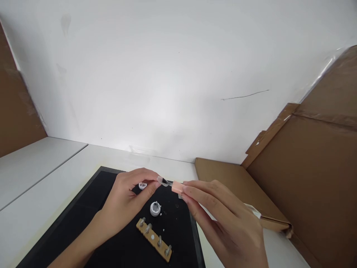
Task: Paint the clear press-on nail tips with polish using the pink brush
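Note:
My left hand [134, 190] pinches a small translucent piece [161, 181], shaped like a false nail tip, between thumb and fingertips. In the fingers of my right hand [223, 216] is a small brush [177, 187] with a pink handle. Its dark tip lies at the translucent piece; whether they touch is hard to tell. Below the hands, a round white pot [155, 209] with a greyish inside stands on a black board [122, 242]. Near it lies a light brown strip [153, 240] bearing several upright pegs.
Another small white round item [142, 185] sits behind my left thumb. Small white specks lie around the pot. A flat cardboard box [223, 178] lies at the right, beside a tall cardboard panel [306, 178]. A white wall [161, 82] rises behind the white table [111, 154].

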Demonstrator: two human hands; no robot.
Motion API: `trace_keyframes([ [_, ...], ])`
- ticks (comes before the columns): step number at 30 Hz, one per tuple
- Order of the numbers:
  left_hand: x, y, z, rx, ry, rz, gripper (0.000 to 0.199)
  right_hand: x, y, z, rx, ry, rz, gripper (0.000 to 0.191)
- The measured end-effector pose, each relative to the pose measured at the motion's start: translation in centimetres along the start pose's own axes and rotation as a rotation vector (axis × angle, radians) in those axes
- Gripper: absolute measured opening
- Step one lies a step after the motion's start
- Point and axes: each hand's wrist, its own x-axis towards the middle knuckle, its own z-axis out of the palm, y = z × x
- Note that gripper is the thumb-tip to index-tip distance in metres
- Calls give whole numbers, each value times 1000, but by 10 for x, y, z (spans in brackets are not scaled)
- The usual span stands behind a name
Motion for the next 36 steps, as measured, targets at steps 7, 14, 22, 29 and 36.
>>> trace_keyframes([
  [7, -1, -1, -2, -46, 5, -96, 12, 1, 4, -2, 0, -8, 24, 20],
  [14, 0, -1, 0, -33, 6, -108, 9, 0, 1, -1, 21, 93, 12, 20],
  [22, 1, 1, 2, -182, -29, -273, 8, 2, -3, 7, 69, 115, 42, 28],
  [29, 2, -1, 2, -216, -53, -298, 8, 6, -3, 12, 84, 90, 19, 25],
  [36, 3, 0, 2, -221, -25, -268, 9, 3, -2, 10, 40, -26, 35, 22],
])
